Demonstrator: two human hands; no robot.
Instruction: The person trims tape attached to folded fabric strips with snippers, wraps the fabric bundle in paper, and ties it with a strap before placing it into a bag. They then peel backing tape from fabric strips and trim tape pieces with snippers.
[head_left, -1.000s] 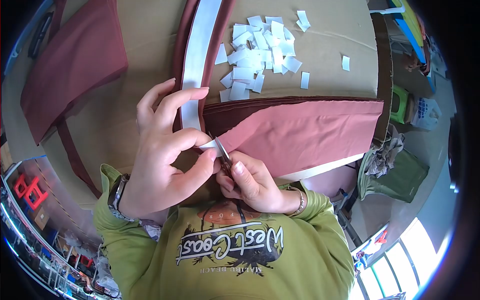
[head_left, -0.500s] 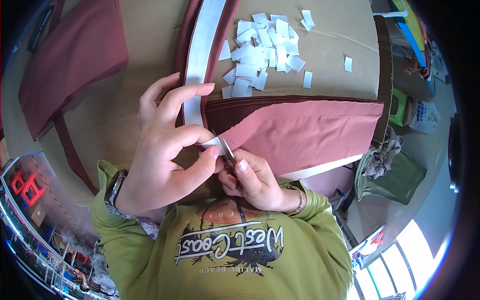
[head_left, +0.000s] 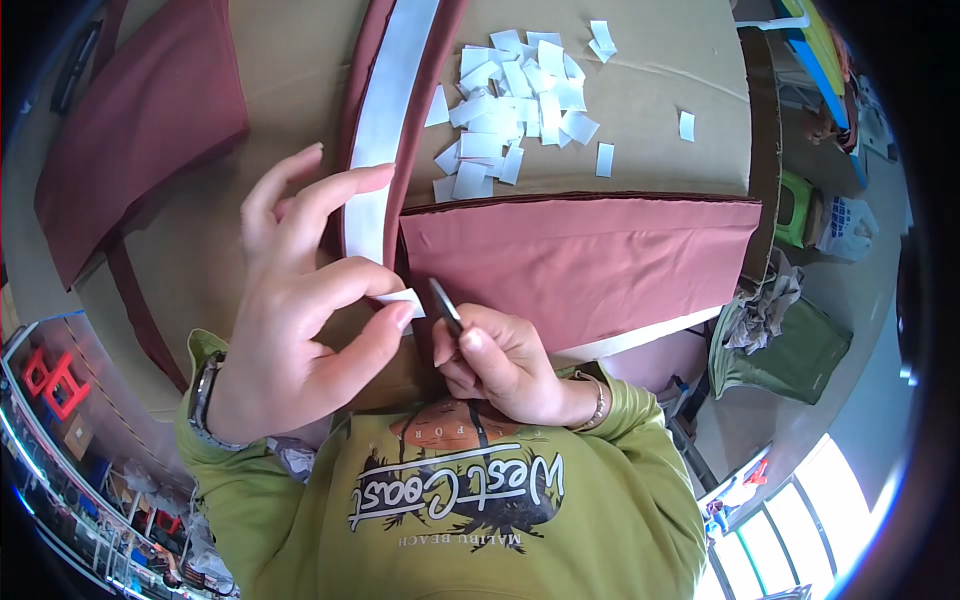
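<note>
Between the thumb and forefinger of my left hand (head_left: 300, 290) is a small white label (head_left: 403, 300), its other fingers spread. My right hand (head_left: 495, 360) grips a pair of thread snips (head_left: 445, 305), blades pointing up and left, close to the label but apart from it. My fingers hide the handle. Beyond my left hand runs a maroon strip with a white band (head_left: 398, 90) along it. A stack of dusty-pink fabric pieces (head_left: 590, 260) lies just past my right hand.
A loose pile of white labels (head_left: 515, 100) lies on the brown cardboard (head_left: 670, 60), with several scattered apart. Maroon fabric (head_left: 150, 130) is at the left. On the right are a green stool (head_left: 795, 210), a plastic bag (head_left: 848, 228) and a green chair cover (head_left: 785, 350).
My left hand has drawn left with the label, away from the snips, whose blades were at it. The pink fabric's near-left corner, turned back before, now lies flat.
</note>
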